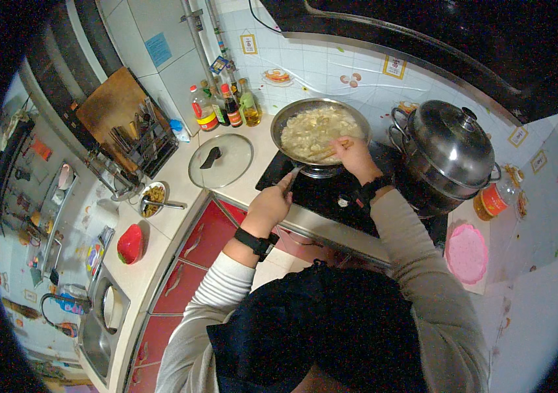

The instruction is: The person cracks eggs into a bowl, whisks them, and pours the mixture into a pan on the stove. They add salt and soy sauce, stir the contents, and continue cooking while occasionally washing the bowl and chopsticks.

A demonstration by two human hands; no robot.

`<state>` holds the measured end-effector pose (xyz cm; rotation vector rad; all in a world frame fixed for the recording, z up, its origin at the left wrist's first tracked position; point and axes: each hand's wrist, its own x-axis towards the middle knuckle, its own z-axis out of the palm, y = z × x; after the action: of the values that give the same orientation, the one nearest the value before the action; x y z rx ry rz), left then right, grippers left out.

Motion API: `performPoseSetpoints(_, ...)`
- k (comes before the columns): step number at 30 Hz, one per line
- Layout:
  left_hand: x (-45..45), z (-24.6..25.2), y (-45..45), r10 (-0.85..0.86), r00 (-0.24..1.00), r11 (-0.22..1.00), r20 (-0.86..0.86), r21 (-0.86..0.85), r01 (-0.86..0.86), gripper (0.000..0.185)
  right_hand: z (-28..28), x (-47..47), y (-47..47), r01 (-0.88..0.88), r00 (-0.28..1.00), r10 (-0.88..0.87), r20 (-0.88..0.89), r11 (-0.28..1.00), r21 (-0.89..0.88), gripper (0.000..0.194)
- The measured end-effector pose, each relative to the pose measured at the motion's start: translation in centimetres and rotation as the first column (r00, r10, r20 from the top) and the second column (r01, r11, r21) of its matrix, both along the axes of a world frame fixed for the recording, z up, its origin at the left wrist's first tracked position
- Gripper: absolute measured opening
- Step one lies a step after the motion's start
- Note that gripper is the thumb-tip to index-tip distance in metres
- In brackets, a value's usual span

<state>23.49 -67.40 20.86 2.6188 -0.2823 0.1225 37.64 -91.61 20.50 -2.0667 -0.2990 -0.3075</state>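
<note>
A steel frying pan (279,109) holding pale, lumpy food (316,128) in liquid sits on the black gas stove (303,189). My right hand (355,158) grips wooden chopsticks (325,150), whose tips are in the food at the pan's near right side. At the pan's near left, my left hand (271,202) is closed around its handle (297,170), of which only a short part shows. The pan's glass lid (235,164), with a black knob, lies on the counter to the left.
Right of the pan stands a lidded steel steamer pot (448,147), with an oil bottle (497,196) and a pink scalloped tray (466,253) beyond. Sauce bottles (230,105) line the back wall. Leftward are a bowl with a spoon (153,199), a red dish (130,244) and the sink (97,339).
</note>
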Motion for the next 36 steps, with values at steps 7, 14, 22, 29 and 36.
performPoseSetpoints(7,0.0,0.2,-0.1,0.020,0.998,1.000,-0.061,-0.001,-0.020,0.054,0.1,0.1,-2.0,0.294,0.935,-0.253,0.246,0.944,-0.147,0.028)
performPoseSetpoints(14,-0.3,0.4,-0.1,0.033,0.999,0.999,-0.011,0.005,-0.033,0.054,-0.6,0.3,-1.1,0.034,0.978,-0.038,0.206,0.999,0.025,0.027)
performPoseSetpoints(22,-0.1,0.6,-0.3,0.015,0.999,1.000,-0.052,-0.014,-0.016,0.055,0.8,-3.5,0.5,0.010,0.963,0.041,0.266,0.982,-0.187,0.025)
performPoseSetpoints(29,0.1,0.3,0.0,0.018,0.998,0.999,-0.061,0.051,-0.015,0.055,2.0,-5.4,0.7,0.113,0.933,-0.021,0.360,0.965,-0.237,0.020)
performPoseSetpoints(36,0.1,0.7,-0.1,-0.008,0.997,0.999,-0.079,0.053,0.012,0.056,2.0,-6.2,0.5,0.085,0.886,-0.050,0.462,0.995,-0.056,0.022)
